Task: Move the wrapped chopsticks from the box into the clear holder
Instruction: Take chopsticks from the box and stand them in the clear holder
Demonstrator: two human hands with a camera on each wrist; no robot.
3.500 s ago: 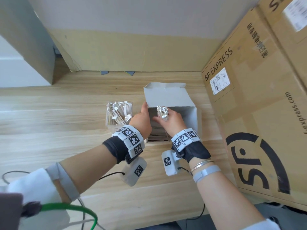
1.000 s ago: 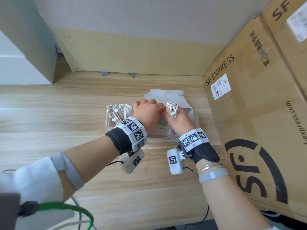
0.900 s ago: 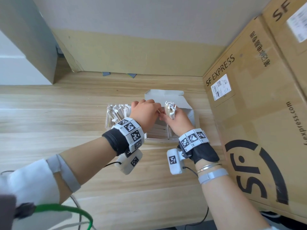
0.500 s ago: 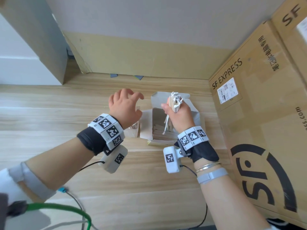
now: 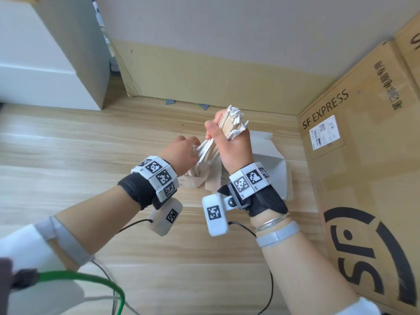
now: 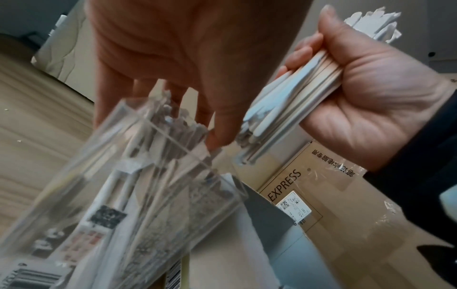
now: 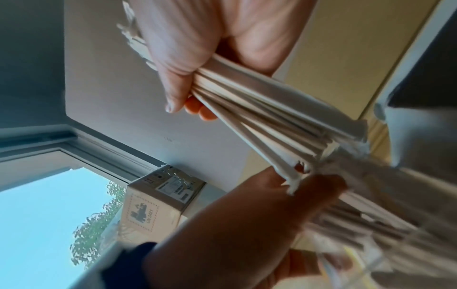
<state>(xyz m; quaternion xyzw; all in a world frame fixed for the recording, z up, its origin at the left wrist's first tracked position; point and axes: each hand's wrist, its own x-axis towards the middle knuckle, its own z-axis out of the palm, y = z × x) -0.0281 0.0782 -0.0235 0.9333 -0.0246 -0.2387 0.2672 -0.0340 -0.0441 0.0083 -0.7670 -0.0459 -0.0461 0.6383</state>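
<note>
Big brown corrugated SF Express carton (image 5: 368, 178) fills the right side, printed w/ black logo + white shipping label; it stands on the pale wood-grain table (image 5: 68, 155). Next down: white cardboard box (image 5: 276, 176), flaps open, sits on the table behind the right wrist, just beside the carton; inside not visible from the head view. Clear holder (image 6: 138, 176) is a square-sided transparent plastic tube, tilted, already packed w/ paper-wrapped chopsticks; printed wrappers show through the wall. Its mouth sits right under the left hand's fingers.

Right hand (image 5: 229, 144) is raised above the box, fist wrapped tight round a bundle of wrapped chopsticks (image 5: 231, 123): thin flat white paper sleeves, ragged torn ends sticking out the top, lower ends fanning down-left toward the holder's mouth, not yet in.

Left hand (image 5: 181, 153) at the holder's top, fingers pointing down at its rim, fingertips next to the bundle's lower tips. Can't tell if it's gripping the holder or just touching – blurred in both wrist views.
</note>
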